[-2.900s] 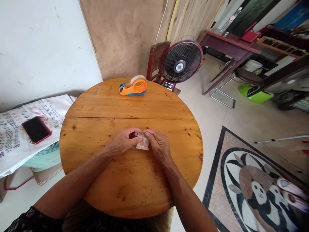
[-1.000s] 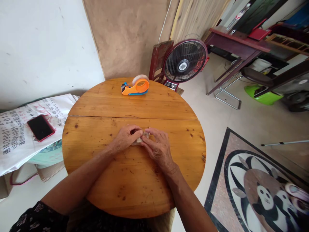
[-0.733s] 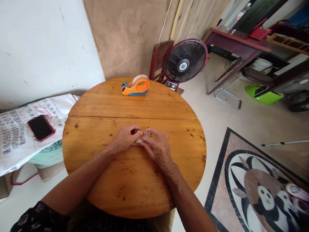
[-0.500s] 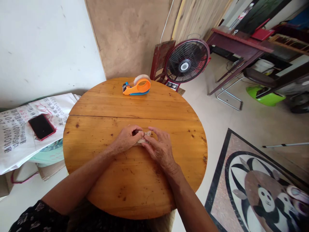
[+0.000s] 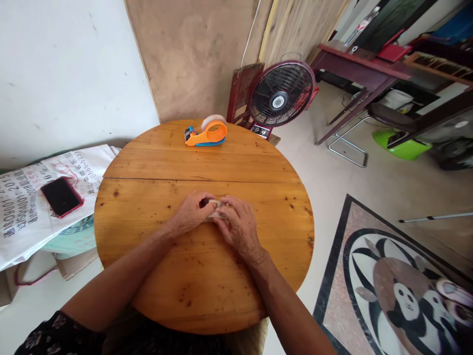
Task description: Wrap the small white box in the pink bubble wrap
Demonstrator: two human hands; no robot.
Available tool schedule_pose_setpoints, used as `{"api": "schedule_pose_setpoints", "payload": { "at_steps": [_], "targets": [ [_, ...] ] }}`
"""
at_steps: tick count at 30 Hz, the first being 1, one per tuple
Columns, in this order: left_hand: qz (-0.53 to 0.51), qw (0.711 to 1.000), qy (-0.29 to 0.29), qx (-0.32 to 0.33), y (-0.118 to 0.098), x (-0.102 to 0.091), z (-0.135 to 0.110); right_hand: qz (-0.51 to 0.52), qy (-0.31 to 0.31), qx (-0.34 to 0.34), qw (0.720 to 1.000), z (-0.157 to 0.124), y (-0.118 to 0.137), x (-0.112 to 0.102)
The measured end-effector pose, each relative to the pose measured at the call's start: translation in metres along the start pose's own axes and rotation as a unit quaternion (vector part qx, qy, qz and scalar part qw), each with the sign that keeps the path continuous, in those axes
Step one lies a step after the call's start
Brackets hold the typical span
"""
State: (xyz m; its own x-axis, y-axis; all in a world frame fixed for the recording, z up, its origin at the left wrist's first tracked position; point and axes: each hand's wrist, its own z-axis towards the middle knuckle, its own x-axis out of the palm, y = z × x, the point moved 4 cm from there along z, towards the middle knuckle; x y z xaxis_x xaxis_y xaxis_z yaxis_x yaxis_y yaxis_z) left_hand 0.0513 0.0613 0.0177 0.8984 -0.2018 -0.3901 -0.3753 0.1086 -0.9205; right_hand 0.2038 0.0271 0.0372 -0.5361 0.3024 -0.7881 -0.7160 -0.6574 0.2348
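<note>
At the middle of the round wooden table (image 5: 192, 276), my left hand (image 5: 189, 213) is closed on a small whitish, translucent piece (image 5: 214, 212). Its thumb presses on the piece from the left. My right hand (image 5: 239, 224) comes in from the other side, thumb and fingers bent together over the right end of the same piece. Fingers cover much of it, so I cannot tell exactly what it is. Beyond both hands, an orange and blue tape dispenser (image 5: 201, 140) with a roll of clear tape stands near the table's far edge.
A floor fan (image 5: 281, 98) stands behind the table at the right, by a wooden chair (image 5: 242, 91). To the left, a phone (image 5: 62, 196) lies on white printed sacking (image 5: 22, 177). A dark red desk (image 5: 362, 61) and a green basin (image 5: 401, 145) are farther right.
The upper fingers of my right hand have come down onto the whitish piece, covering more of its right end. My left hand keeps its hold. The view has shifted slightly.
</note>
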Motion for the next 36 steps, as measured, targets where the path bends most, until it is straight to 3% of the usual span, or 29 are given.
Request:
{"api": "schedule_pose_setpoints", "payload": {
  "at_steps": [14, 24, 32, 36],
  "targets": [
    [-0.002, 1.000, 0.006, 0.000, 0.000, 0.000, -0.001, 0.007, 0.011, -0.009, 1.000, 0.002, -0.004, 0.001],
    [-0.037, 0.999, -0.021, -0.018, 0.008, 0.002, -0.002, 0.098, -0.020, 0.065, 0.993, -0.001, -0.016, -0.008],
    [-0.093, 0.995, -0.005, -0.026, 0.014, 0.006, 0.000, 0.054, 0.026, 0.021, 0.998, 0.001, -0.009, -0.004],
    [-0.091, 0.995, -0.011, -0.035, 0.014, 0.005, -0.001, 0.140, -0.011, 0.091, 0.986, 0.000, -0.017, -0.009]
  ]
}}
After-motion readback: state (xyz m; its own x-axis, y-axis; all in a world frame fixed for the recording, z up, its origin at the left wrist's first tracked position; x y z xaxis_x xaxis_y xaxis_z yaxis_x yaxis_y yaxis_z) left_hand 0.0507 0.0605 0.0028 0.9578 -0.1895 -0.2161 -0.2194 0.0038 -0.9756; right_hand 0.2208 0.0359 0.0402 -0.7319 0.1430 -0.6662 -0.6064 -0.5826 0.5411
